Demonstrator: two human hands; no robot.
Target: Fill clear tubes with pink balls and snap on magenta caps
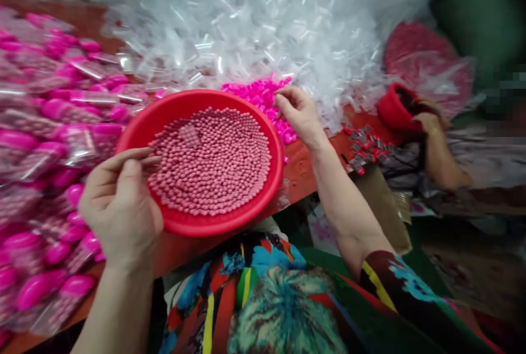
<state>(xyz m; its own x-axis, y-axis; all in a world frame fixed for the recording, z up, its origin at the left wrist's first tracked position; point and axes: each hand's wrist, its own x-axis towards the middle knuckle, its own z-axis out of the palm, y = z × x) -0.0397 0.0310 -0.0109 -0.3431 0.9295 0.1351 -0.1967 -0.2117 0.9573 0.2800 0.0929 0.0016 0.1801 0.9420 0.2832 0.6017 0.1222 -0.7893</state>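
Observation:
A red basin (193, 227) full of small pink beads (217, 167) stands in front of me. A small clear container (189, 135) lies on the beads. My left hand (123, 200) is at the basin's left rim, its fingers stretched over the edge toward the beads and its thumb raised. Nothing shows in it. Beyond the basin's right side, my right hand (299, 113) is over a heap of bright pink caps (258, 96). Its thumb and forefinger are drawn together in a pinch, but what lies between them cannot be made out.
Clear containers (78, 129) of pink beads with pink caps are heaped on the left. Clear empty containers (263, 25) cover the back. To the right are small red-and-clear pieces (365, 148) and another person's hand (429, 121) at a red bowl (394, 107).

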